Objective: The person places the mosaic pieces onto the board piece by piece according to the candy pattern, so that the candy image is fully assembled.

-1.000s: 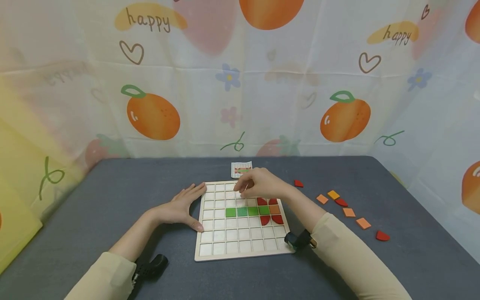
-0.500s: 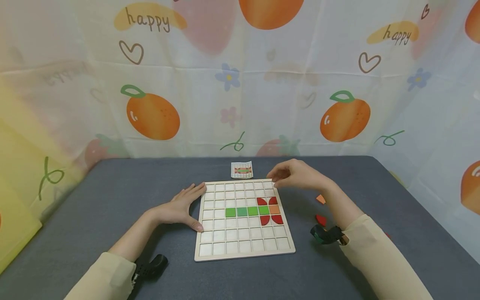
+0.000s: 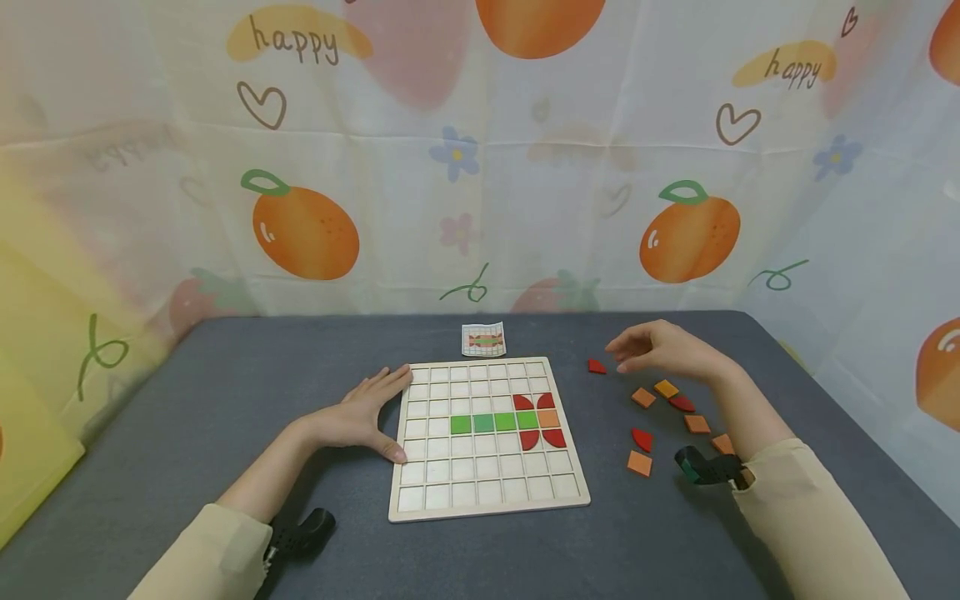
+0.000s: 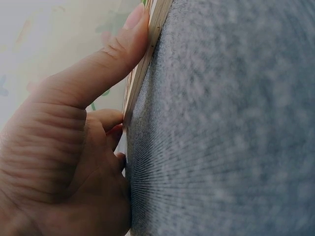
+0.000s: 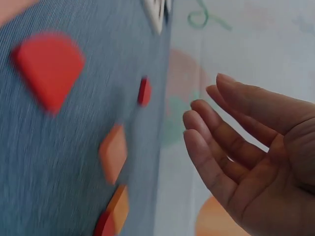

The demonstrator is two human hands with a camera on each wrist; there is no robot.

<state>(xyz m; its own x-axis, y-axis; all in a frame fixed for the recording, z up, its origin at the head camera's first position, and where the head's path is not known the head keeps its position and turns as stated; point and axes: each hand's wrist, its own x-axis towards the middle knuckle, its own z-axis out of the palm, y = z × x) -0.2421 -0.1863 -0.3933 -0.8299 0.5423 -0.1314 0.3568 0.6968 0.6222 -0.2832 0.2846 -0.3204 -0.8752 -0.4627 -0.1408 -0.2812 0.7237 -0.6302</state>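
Observation:
A wooden grid board (image 3: pixel 487 500) lies on the grey table, with a row of green squares (image 3: pixel 483 422), red quarter-round pieces (image 3: pixel 553 437) and an orange square (image 3: pixel 548 418) set in it. My left hand (image 3: pixel 367 412) rests flat against the board's left edge (image 4: pixel 147 54), thumb (image 4: pixel 106 61) along the wood. My right hand (image 3: pixel 660 350) hovers empty and relaxed (image 5: pixel 236 142) above the loose pieces at the right, nearest a red quarter-round piece (image 3: pixel 596 366). Orange squares (image 3: pixel 642 397) and more red pieces (image 3: pixel 642 438) lie scattered under it.
A small pattern card (image 3: pixel 484 340) lies just behind the board. A fruit-print curtain (image 3: pixel 480 167) closes off the table's back and sides. The table's right edge (image 3: pixel 847 417) runs close to the loose pieces.
My right hand has left the board's upper cells and swung right, over the loose pieces. The left hand and the board stay put.

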